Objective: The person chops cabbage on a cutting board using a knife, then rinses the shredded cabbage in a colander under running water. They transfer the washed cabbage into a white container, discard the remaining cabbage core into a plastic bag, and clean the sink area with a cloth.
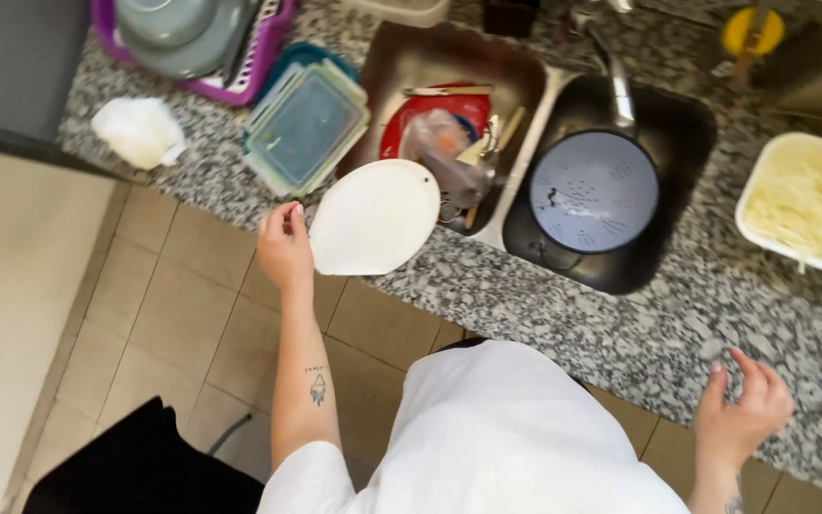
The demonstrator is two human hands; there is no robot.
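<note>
A: Report the left hand (pixel 284 249).

B: Its fingers (pixel 287 215) curl around the left edge of a white board (pixel 373 217), thumb on top. The grip is closed on the board. The board is oval, with a small hole near its right end. It is held flat, partly over the counter (pixel 563 305) edge and partly over the tiled floor (pixel 173 314).

A: Report the right hand (pixel 744 411).

B: Its fingers (pixel 749 366) are spread and loosely bent. The hand holds nothing. The fingertips lie at or just above the front edge of the counter; contact cannot be confirmed.

A: State what lies next to the board.

B: The board's far right end overlaps the near corner of the left sink (pixel 401 67). That sink contains a red plate (pixel 411 119), a crumpled clear bag (pixel 441 138) and several utensils (pixel 497 133). To the left of the board, a stack of clear lids (pixel 304 128) lies on the counter.

A: State what lies further out.

B: The right sink (pixel 687 133) holds a round blue strainer (pixel 594 192) with a long handle. To the right of that sink, a white tray (pixel 758 181) holds pale shredded food (pixel 815 209). At the far left, a purple rack (pixel 240 81) carries grey bowls (pixel 178 33). A white cloth (pixel 138 131) lies near it, at the left end of the counter.

A: State the forearm detail.

B: A small tattoo (pixel 318 385) shows on the left forearm. A white shirt (pixel 487 438) fills the lower centre of the view.
</note>
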